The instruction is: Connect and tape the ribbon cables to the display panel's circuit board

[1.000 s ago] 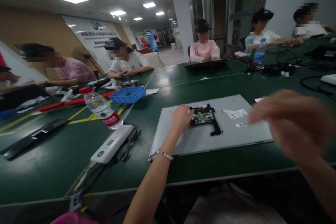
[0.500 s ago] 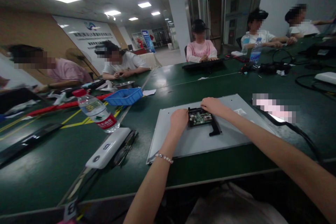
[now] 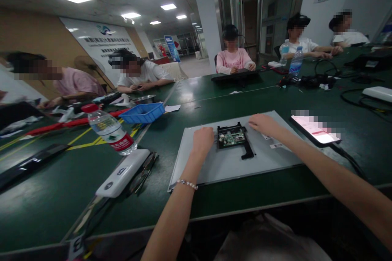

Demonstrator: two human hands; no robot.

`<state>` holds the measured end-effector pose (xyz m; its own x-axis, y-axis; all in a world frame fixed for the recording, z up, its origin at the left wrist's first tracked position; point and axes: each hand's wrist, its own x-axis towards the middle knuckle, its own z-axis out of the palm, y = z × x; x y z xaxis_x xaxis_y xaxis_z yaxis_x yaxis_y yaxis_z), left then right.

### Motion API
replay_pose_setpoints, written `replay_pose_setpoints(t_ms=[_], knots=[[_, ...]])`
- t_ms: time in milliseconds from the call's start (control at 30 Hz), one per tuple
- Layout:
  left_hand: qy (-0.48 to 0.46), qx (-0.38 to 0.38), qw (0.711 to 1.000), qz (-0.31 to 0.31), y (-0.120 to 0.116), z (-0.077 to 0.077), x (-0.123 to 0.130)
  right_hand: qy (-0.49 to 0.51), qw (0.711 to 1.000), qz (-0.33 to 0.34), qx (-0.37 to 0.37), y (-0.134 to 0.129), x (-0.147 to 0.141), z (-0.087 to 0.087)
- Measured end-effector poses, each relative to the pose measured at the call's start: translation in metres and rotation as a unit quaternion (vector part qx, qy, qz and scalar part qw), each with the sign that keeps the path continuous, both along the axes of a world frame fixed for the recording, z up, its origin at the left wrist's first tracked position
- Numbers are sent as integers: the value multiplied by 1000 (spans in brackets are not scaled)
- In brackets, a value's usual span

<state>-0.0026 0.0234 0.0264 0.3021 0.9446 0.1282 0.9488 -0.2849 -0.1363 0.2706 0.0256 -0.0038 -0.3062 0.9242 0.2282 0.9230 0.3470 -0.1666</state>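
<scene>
A green circuit board [image 3: 232, 138] sits in a black plastic frame [image 3: 248, 147], which has an arm reaching toward me. The frame lies on a flat grey panel [image 3: 211, 171]. Just left of the frame, slightly apart from it, is my left hand [image 3: 202, 140], its fingers curled in and nothing seen in them. My right hand [image 3: 260, 123] hovers over the panel to the right of the frame's upper corner, fingers also curled, the tips partly hidden. Small pale labels [image 3: 276, 145] show on the panel by my right forearm.
Left of the panel are a white power bank [image 3: 124, 173], glasses [image 3: 143, 173], a water bottle [image 3: 112, 130] and a blue tray [image 3: 143, 114]. A lit phone [image 3: 315, 128] with a cable lies on the right. Several people sit around the green table [image 3: 245, 200].
Both hands have come off the black frame and moved apart, the left to the left and the right to the right. The frame with the board stays lying on the panel.
</scene>
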Motion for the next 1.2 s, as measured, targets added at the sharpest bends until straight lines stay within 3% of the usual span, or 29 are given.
replay_pose_setpoints(t_ms=[100,200,400,567,900,1100,1200], knots=[[-9,-4,1000,6,-2,1,1,37,999,5,1,4,7,-4],[-7,7,1000,-1,-1,2,-2,66,997,-15,19,1,13,4],[16,39,999,-7,8,3,-15,35,995,-91,34,-9,26,11],[10,28,1000,1,8,6,-18,28,992,-106,57,-9,29,10],[-3,9,1000,-20,3,8,-15,61,997,-40,33,-11,13,4],[14,-30,995,-97,6,9,-20,18,1000,22,13,-6,12,-10],[13,-43,995,-91,7,9,-20,1,999,32,-7,-7,10,-12]])
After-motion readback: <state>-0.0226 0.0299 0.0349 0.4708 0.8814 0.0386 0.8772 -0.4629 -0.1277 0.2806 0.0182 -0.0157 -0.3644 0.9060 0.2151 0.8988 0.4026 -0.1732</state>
